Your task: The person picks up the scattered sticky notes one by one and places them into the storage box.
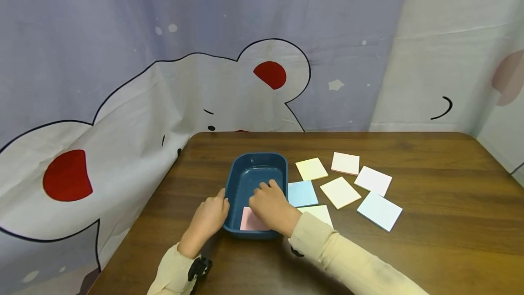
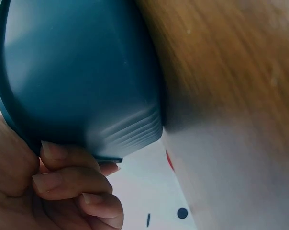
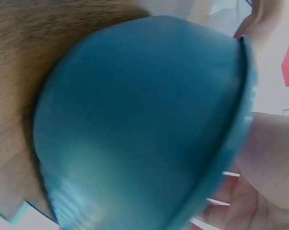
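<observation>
A dark blue rectangular tray (image 1: 257, 154) sits on the table. My left hand (image 1: 209, 216) grips its left rim; in the left wrist view, curled fingers (image 2: 70, 182) are at the rim beside the tray's outer wall (image 2: 82, 72). My right hand (image 1: 270, 206) reaches over the near right side into the tray, fingers bent. Beneath it, a pink sticky-note pad (image 1: 250, 222) shows at the tray's near end, partly covered by the hand. In the right wrist view the tray wall (image 3: 135, 115) hides the fingertips of my right hand (image 3: 259, 191), so whether they hold anything is hidden.
Right of the tray, several sticky-note pads lie on the brown table (image 1: 442, 195): blue (image 1: 303, 194), yellow (image 1: 312, 169), cream (image 1: 340, 192), white (image 1: 373, 180), pale blue (image 1: 380, 211), and a pale yellow one (image 1: 318, 214) partly behind the right sleeve. A printed curtain (image 1: 344, 35) hangs behind.
</observation>
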Tool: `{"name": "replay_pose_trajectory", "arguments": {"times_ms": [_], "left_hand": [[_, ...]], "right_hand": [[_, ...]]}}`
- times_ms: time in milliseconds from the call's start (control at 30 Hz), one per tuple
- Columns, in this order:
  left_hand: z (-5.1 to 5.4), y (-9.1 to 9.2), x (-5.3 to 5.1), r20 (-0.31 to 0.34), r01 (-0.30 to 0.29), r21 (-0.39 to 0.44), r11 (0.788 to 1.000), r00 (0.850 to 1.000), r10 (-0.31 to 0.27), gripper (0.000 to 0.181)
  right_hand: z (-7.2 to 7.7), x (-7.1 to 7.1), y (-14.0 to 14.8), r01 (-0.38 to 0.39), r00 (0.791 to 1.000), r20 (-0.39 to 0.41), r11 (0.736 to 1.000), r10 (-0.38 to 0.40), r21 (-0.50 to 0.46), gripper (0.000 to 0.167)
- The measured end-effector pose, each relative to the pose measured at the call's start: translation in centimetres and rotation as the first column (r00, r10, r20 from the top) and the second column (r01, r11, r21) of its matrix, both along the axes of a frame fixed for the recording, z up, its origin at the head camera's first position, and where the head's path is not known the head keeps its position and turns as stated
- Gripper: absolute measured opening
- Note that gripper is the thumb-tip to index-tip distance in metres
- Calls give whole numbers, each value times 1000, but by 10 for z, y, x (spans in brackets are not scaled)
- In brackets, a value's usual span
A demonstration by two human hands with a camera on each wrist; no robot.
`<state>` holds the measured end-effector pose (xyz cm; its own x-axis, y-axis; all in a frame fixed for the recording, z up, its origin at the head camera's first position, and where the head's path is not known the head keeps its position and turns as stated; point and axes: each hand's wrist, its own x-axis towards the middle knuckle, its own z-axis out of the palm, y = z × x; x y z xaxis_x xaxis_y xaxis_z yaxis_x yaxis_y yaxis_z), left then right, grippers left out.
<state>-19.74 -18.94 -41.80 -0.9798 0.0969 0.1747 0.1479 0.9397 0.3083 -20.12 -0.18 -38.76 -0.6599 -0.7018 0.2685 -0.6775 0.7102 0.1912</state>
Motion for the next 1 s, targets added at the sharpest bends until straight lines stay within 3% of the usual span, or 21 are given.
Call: {"name": "replay_pose_trajectory", "arguments": {"times_ms": [167, 600, 800, 1000], "left_hand": [[-1, 0, 1, -10, -2, -13, 1000, 1000, 2, 32], [-3, 0, 0, -30, 2, -30, 1000, 1000, -3, 31], [-2, -1, -1, -21, -5, -22, 1000, 1000, 5, 32], [-3, 0, -1, 2, -11, -17, 1000, 1000, 12, 34]], "right_hand": [[6, 9, 7, -25, 999, -36, 1000, 25, -14, 12], [26, 23, 55, -34, 995, 84, 984, 49, -174, 15], [27, 19, 95, 46, 989, 147, 969, -10, -242, 23], [18, 11, 144, 179, 969, 218, 935, -114, -305, 17]]}}
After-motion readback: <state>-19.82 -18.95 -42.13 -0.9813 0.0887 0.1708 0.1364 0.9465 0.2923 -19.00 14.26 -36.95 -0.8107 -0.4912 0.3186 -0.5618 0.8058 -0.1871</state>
